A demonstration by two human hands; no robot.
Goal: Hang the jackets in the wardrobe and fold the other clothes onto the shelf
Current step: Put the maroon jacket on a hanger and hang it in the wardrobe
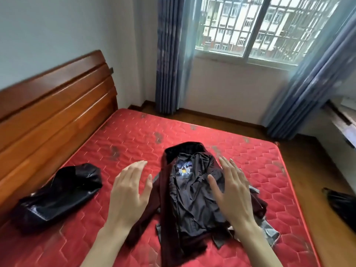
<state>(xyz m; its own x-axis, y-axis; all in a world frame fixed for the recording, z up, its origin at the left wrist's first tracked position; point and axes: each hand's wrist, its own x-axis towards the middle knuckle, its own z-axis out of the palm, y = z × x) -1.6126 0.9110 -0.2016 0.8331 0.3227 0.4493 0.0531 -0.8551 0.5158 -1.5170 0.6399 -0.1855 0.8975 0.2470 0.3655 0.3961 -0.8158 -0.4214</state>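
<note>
A heap of dark clothes point(192, 201) lies in the middle of the red mattress point(134, 137); on top is a black garment with a small blue and yellow emblem point(184, 170), over dark maroon and grey pieces. My left hand point(131, 191) hovers with straight fingers just left of the heap, holding nothing. My right hand point(231, 189) is spread over the heap's right side, fingers straight, palm down. A shiny black jacket point(61, 193) lies crumpled on the mattress to the left, near the headboard.
A wooden headboard point(54, 105) runs along the left. Blue curtains point(169, 54) frame a barred window point(260, 26) ahead. Wooden floor lies beyond the mattress, with a black bag point(342, 205) on it at the right and a white ledge point(344, 120) above.
</note>
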